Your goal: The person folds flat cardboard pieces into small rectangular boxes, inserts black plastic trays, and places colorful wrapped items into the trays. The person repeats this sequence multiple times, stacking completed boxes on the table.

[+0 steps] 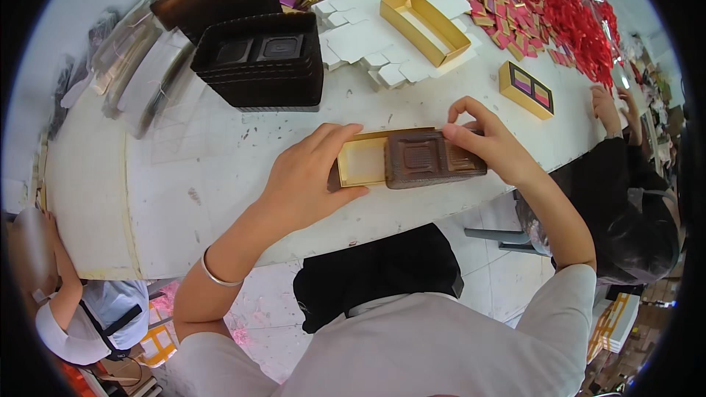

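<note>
Evenly matched, both grips are at work: the left hand (309,173) clasps the left end of a gold box (362,164) between thumb and fingers, while the right hand (489,140) pinches the right end of a brown tray (419,158). The tray lies over the right part of the box, so only the box's left part shows its inside. Nearest the person, the worktop's (173,209) curved edge runs just below the box, leaving a narrow strip there; a wider stretch of white surface spreads left of the left hand, and another lies between the box and the things beyond it.

Both forearms rise from the lower corners and turn inward, elbows bent outward. The left thumb runs along the near side with the fingers over the far side; the right thumb presses on top, its index finger arched above. The box is shallow with thin, straight walls and a paler floor; the tray is glossy, with square moulded hollows.

Further out, stacked black trays (283,84) stand beyond the left hand. Another gold box (448,51) sits on white folded card (360,37), and a windowed box (526,90) lies beyond the right hand, near a heap of small wrapped pieces (507,26) and red strips (581,33).
</note>
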Demonstrator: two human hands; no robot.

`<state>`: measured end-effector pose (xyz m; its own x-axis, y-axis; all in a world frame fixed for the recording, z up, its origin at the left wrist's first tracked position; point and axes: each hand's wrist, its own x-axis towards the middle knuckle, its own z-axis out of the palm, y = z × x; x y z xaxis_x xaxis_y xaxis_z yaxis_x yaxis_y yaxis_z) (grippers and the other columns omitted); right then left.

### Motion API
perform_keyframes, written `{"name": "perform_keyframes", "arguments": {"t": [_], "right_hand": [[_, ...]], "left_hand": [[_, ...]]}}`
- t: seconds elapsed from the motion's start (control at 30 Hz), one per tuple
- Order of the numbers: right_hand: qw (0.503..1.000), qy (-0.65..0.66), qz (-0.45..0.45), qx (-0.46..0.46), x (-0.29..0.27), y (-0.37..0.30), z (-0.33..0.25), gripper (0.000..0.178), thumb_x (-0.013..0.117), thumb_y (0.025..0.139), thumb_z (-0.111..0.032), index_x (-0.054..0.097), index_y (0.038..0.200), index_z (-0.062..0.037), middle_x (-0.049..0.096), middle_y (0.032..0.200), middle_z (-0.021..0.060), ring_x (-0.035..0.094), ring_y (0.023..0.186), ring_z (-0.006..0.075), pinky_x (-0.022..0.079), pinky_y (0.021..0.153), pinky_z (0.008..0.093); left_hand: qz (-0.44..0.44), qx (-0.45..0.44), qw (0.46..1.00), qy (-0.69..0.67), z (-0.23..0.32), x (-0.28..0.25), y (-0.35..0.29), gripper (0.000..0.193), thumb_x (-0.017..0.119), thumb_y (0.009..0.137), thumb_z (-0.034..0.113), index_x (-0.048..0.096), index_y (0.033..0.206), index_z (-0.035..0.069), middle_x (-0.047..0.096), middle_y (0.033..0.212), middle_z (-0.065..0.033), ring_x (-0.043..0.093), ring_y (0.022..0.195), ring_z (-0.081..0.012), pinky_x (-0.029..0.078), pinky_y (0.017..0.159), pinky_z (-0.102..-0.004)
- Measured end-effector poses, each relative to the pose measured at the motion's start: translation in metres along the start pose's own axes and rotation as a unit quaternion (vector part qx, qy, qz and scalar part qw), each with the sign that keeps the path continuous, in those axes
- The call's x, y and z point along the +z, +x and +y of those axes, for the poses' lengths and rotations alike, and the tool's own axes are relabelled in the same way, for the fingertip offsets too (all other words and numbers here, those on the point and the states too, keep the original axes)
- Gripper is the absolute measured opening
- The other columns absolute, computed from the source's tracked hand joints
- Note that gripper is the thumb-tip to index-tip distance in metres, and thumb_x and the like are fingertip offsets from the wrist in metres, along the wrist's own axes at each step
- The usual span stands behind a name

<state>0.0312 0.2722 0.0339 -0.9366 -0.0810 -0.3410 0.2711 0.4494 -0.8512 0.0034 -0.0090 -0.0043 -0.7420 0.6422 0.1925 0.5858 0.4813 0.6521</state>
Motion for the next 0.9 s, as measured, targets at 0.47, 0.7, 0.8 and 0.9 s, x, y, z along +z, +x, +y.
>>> {"name": "perform_keyframes", "arguments": {"t": [0.47,0.7,0.8,0.9], "right_hand": [[0.899,-0.255,-0.096,-0.344,0.007,-0.016,-0.005,0.073,0.076,0.074,-0.041,0.049,0.137,-0.0153,0.057,0.107,0.0136,0.052,0.102,0.0308,0.043,0.088,0.0395],[0.895,-0.273,-0.130,-0.327,0.000,-0.020,-0.022,0.059,0.068,0.083,-0.024,0.049,0.137,-0.0117,0.056,0.104,0.0128,0.051,0.094,0.0290,0.039,0.087,0.0375],[0.913,-0.258,-0.133,-0.287,0.004,-0.022,-0.021,0.058,0.068,0.082,-0.028,0.052,0.134,-0.0082,0.056,0.109,0.0142,0.051,0.098,0.0292,0.040,0.087,0.0379],[0.898,-0.270,-0.083,-0.337,0.003,-0.020,-0.018,0.051,0.071,0.078,-0.024,0.059,0.126,-0.0082,0.055,0.106,0.0149,0.051,0.092,0.0288,0.042,0.081,0.0370]], "left_hand": [[-0.005,0.030,0.999,-0.020,-0.001,-0.002,0.001,0.070,0.080,0.067,0.018,0.047,0.129,0.012,0.056,0.107,-0.0065,0.059,0.083,-0.0257,0.048,0.071,-0.0345],[-0.008,0.012,0.999,-0.033,0.001,-0.002,0.001,0.079,0.082,0.066,0.014,0.043,0.134,0.012,0.056,0.114,-0.0100,0.059,0.094,-0.0279,0.050,0.077,-0.0343],[-0.022,0.000,0.999,-0.038,0.001,-0.004,0.001,0.083,0.083,0.066,0.014,0.041,0.137,0.012,0.056,0.118,-0.0120,0.059,0.099,-0.0291,0.051,0.080,-0.0339],[-0.018,-0.008,0.999,-0.049,0.000,-0.002,0.001,0.084,0.083,0.066,0.016,0.040,0.138,0.013,0.056,0.118,-0.0129,0.059,0.100,-0.0294,0.051,0.081,-0.0348]]}}
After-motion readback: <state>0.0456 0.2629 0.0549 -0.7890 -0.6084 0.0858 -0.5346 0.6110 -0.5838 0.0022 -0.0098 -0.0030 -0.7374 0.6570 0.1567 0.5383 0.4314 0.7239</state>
